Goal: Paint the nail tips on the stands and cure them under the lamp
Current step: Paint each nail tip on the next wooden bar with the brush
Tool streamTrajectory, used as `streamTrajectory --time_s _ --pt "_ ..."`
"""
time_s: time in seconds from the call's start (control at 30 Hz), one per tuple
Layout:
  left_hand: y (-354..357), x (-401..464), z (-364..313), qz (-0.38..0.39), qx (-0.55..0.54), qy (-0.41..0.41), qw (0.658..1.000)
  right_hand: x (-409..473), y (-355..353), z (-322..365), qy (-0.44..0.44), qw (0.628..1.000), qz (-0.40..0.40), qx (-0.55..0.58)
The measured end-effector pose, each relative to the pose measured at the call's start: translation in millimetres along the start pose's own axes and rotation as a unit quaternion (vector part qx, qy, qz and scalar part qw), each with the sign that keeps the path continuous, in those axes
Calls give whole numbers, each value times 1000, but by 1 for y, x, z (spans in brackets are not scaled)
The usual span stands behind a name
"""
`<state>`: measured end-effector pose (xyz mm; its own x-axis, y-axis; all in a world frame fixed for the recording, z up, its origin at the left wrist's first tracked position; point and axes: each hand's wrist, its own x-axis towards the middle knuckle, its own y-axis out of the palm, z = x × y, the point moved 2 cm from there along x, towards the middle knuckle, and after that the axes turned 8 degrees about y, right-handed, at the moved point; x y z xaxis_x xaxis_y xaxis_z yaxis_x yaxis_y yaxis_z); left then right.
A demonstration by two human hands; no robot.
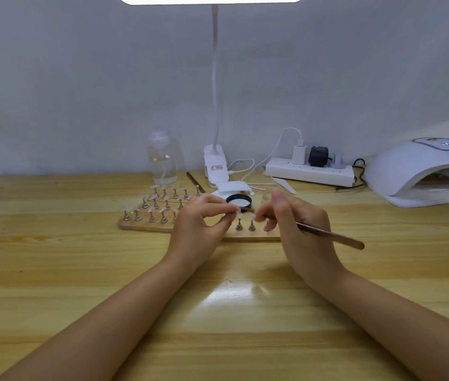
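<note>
Left hand (198,224): fingers curled, pinching a nail tip (237,214) atop its stand (239,225). Right hand (297,224): fingers closed round a brush (330,234), bristle end hidden near the next tip. Stands occupy a wooden board (146,226) on the table (52,270). Curing lamp (421,171) sits far right, well apart. Open jar (239,200) just behind the hands.
</note>
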<state>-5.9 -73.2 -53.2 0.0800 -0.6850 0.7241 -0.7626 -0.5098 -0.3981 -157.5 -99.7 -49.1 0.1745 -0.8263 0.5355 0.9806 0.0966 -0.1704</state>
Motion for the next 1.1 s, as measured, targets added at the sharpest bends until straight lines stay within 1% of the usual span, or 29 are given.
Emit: streamTrajectory --time_s 0.03,0.1,0.2,0.27,0.33,0.4,0.47,0.5,0.6,0.67,0.77,0.8,0.87,0.93,1.03,1.1 --pt "0 0 0 -1 2 -1 1000 0 0 1 -11 1000 3 -17" --pt "0 1 -1 -3 5 -3 1000 0 1 -1 -3 1000 18 -21" --pt "0 1 -2 -3 6 -8 1000 -2 1 -2 28 999 21 25" --pt "0 1 -2 -2 7 -9 1000 -1 0 -2 0 1000 3 -1" --pt "0 1 -1 -1 4 -12 1000 0 0 0 -14 999 9 -34" --pt "0 1 -1 1 4 -14 1000 0 1 -4 8 999 23 -25" --pt "0 1 -1 4 7 -16 1000 -1 2 -4 44 999 22 24" --pt "0 1 -1 5 9 -14 1000 -1 1 -4 39 999 14 35" --pt "0 2 0 7 12 -9 1000 -1 -1 0 -19 1000 -4 -13" --pt "0 2 1 7 9 -6 1000 0 0 -1 -16 999 9 -26" --pt "0 2 1 2 7 -3 1000 -2 1 -2 25 999 16 27" --pt "1 2 1 0 5 -4 1000 -2 1 -2 15 999 8 29" --pt "1 2 2 -1 -1 -5 1000 -1 0 -1 -15 1000 -3 -5" --pt "1 2 3 0 -7 -4 1000 0 1 -1 -20 999 11 -24" --pt "1 1 3 -1 -8 -2 1000 -1 2 -2 37 999 22 33" --pt "1 1 3 -2 -6 -1 1000 -2 1 -2 34 998 9 49"
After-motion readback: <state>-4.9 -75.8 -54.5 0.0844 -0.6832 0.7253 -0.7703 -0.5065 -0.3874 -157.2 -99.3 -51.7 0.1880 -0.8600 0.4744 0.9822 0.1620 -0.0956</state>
